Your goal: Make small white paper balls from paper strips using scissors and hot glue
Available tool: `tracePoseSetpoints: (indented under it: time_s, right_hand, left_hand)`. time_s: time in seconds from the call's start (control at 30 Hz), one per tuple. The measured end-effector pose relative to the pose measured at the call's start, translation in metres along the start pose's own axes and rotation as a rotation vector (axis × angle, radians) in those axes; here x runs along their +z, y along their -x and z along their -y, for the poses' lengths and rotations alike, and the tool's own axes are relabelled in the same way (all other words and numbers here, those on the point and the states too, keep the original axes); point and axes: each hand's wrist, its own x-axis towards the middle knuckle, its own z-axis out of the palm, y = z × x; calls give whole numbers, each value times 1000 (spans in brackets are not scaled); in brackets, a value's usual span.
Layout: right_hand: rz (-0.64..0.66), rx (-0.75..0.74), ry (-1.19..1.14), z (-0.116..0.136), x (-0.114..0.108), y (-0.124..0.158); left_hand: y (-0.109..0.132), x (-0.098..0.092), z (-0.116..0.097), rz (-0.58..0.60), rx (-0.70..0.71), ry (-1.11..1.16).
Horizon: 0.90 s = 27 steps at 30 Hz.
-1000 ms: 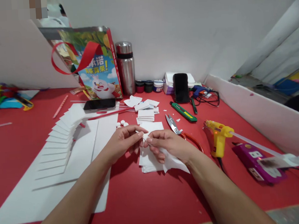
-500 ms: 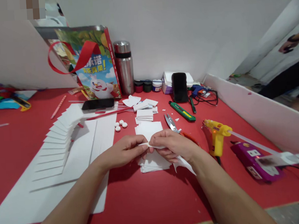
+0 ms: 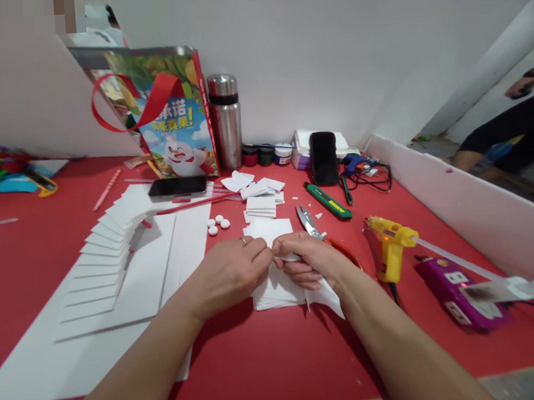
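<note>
My right hand (image 3: 305, 261) is closed around a strip of white paper (image 3: 325, 298), whose loose end hangs below the palm. My left hand (image 3: 238, 269) is turned back upward, with its fingers curled in at the strip's other end; that end is hidden behind the fingers. Both hands meet above a stack of white rectangular cards (image 3: 276, 294). Just beyond the right hand lie scissors (image 3: 308, 220) with orange handles, partly covered by that hand. Several small white discs (image 3: 218, 223) sit ahead of the left hand.
Fanned white pieces (image 3: 101, 257) stand on white board at left. Smaller cards (image 3: 261, 206), a green cutter (image 3: 329, 202) and a phone (image 3: 177, 186) lie farther back. A yellow glue gun (image 3: 391, 246) and purple box (image 3: 461, 293) are at right; a steel flask (image 3: 225, 122) stands behind.
My left hand has rolled over so its back faces up, and its fingers now cover the paper's end. My right hand has curled tighter, and the hanging paper has shifted slightly.
</note>
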Motion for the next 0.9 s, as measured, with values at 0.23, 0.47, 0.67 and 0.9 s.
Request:
tracePoseSetpoints:
  time_s: [0.23, 0.47, 0.67, 0.9]
  right_hand:
    - [-173, -242, 240, 1, 9, 6]
    - [-230, -372, 567, -3, 10, 5]
    - [-246, -197, 583, -2, 12, 9]
    - [-237, -139, 471, -3, 15, 10]
  left_hand:
    - [-3, 4, -3, -9, -599, 1101]
    - [-8, 10, -3, 225, -805, 1728]
    - [-6, 4, -7, 250, -780, 1558]
    - [-4, 2, -8, 75, -425, 681]
